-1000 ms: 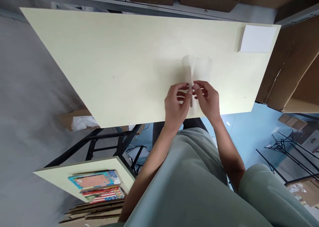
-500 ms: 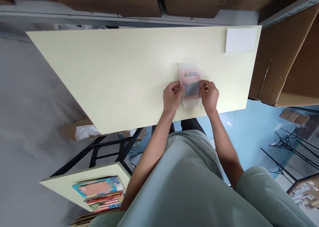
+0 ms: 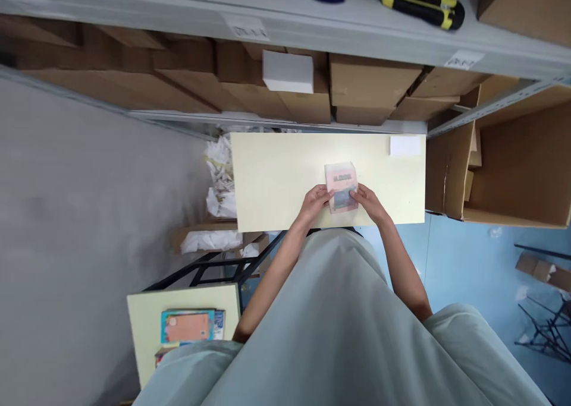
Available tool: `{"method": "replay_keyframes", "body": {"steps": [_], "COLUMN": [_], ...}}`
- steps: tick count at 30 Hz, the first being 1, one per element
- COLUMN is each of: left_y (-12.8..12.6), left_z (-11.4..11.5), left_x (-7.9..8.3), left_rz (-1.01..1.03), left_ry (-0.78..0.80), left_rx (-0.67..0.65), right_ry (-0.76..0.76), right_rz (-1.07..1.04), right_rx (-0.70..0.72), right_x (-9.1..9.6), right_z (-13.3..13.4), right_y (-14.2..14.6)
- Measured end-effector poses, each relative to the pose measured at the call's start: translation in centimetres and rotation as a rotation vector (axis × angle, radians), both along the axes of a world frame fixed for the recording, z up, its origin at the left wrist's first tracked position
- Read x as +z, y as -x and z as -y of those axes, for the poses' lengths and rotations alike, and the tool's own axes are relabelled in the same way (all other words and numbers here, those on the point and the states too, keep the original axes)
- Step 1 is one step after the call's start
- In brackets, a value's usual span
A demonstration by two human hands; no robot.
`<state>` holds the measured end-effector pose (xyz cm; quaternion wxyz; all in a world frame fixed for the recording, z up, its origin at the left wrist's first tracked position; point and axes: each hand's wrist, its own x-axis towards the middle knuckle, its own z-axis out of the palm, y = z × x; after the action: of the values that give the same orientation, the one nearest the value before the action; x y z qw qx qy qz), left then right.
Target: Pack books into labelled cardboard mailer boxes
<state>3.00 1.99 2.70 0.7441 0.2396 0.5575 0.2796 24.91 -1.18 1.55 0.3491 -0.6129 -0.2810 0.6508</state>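
Note:
Between my two hands is a small pink book-like packet (image 3: 342, 183) in a clear plastic sleeve, with dark lettering near its top and a bluish picture below. My left hand (image 3: 316, 204) pinches its left edge, thumb on the front. On the opposite edge, my right hand (image 3: 371, 202) grips it the same way. Both hands are over the near side of a pale yellow table (image 3: 276, 174). A white stack of cards or paper (image 3: 405, 145) lies at the table's far right corner.
Brown cardboard boxes (image 3: 375, 85) fill a shelf behind the table, with yellow-black utility knives (image 3: 419, 5) on the shelf above. A large open carton (image 3: 517, 168) stands to the right. At lower left, a second table (image 3: 147, 317) carries books (image 3: 187, 326).
My view has tilted up and back, so more of the shelf shows and the table looks smaller. Both hands still hold the packet; it looks sharper now.

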Motion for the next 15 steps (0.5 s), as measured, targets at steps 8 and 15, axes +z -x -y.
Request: {"method": "replay_keyframes", "body": {"steps": [8,15], "left_y": [8.2,13.2], "left_z": [2.3,2.3], "left_x": [6.6,6.3], "left_rz": [-0.083,-0.209], "left_ry": [-0.068,-0.164], "left_rx": [0.208,0.345], "right_ry": [-0.113,-0.253], "right_rz": [0.238,0.509], "right_rx": [0.248,0.405], "right_x": [5.5,7.1], "right_z": [-0.8,-3.8], "right_y": [6.4,12.2]}}
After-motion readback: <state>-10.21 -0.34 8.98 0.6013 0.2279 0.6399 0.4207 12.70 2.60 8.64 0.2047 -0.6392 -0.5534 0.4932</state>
